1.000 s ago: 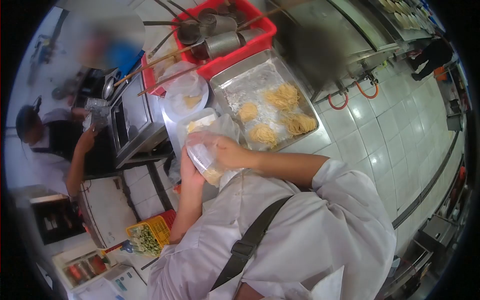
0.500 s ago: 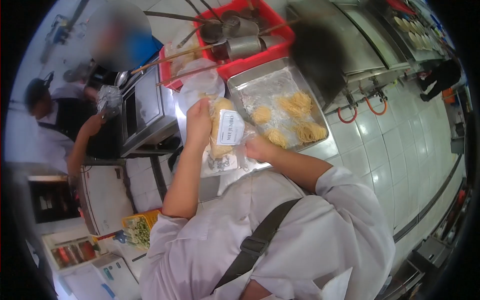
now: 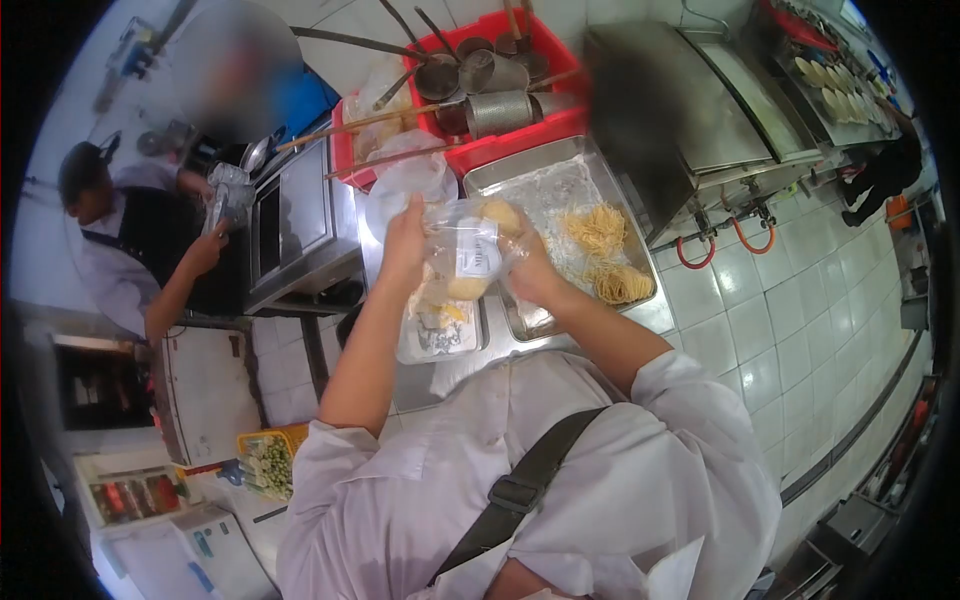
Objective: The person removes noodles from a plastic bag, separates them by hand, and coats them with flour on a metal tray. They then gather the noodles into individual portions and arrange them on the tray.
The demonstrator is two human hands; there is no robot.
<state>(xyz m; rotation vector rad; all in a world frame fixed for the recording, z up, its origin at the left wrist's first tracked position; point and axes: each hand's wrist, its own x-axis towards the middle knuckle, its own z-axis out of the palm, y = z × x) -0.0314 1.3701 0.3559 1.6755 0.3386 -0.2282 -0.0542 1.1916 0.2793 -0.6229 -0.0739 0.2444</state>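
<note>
Between my two hands is a clear plastic bag of noodles (image 3: 478, 250) with a white printed label, above the front edge of a steel counter. My left hand (image 3: 404, 243) is closed on the bag's left side. My right hand (image 3: 532, 268) grips its right side, with some fingers hidden behind the plastic. Pale noodles bulge at the bag's top and bottom. Behind and right of the bag lies a floured metal tray (image 3: 520, 180) with noodle nests (image 3: 597, 228) on its right side. Below the bag sits a smaller tray (image 3: 440, 342) with yellow bits in it.
A red crate (image 3: 555, 38) holding metal strainers (image 3: 500, 113) stands behind the tray, long handles jutting left over the counter. A plastic bag (image 3: 412, 185) lies beside it. At left, a co-worker (image 3: 140, 225) handles a clear packet. Steel equipment (image 3: 725, 110) stands at right.
The bag has turned and its plastic is now stretched between my hands. My right hand has moved up and right. The view has shifted slightly, and the co-worker's arms have moved.
</note>
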